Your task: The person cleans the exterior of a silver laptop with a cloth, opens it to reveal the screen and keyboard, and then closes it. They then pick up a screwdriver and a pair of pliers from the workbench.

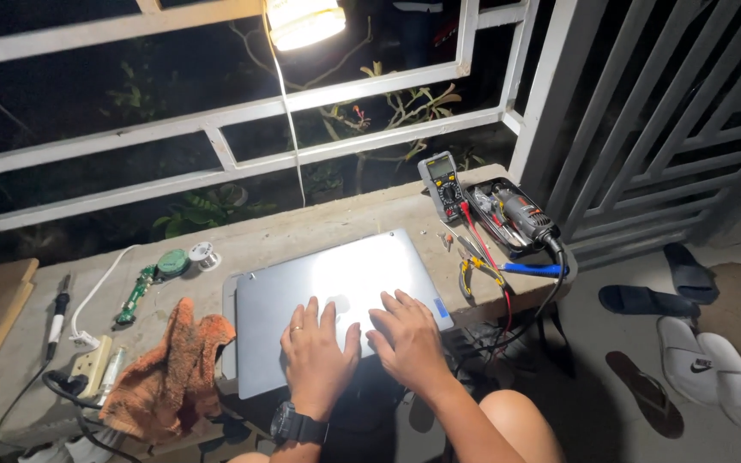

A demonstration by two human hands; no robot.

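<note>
Tabletop: a long grey concrete tabletop under a white metal railing; its near edge and left end are cut off by the frame and lost in shadow.
Laptop: a closed silver-grey laptop lies flat in the middle of the tabletop, lid up; its near edge is hidden under both hands.
Cloth: a crumpled orange rag lies just left of the laptop, touching its corner.
Left hand: the left hand lies palm down on the lid, fingers spread flat, holding nothing; a ring shows on one finger, a dark watch on the wrist.
Right hand: the right hand rests flat beside it on the lid, fingers spread, holding nothing; the two hands are just apart.
Tool tray: a black tray at the right end holds a grey rotary tool; the other contents are too cluttered to make out.
Meter: a grey and yellow multimeter stands just left of the tray, its red lead trailing down.
Pliers: yellow-handled pliers lie near the laptop's right edge.
Left end: a green circuit board and a white power strip lie there, dim and partly hidden by cables.
</note>
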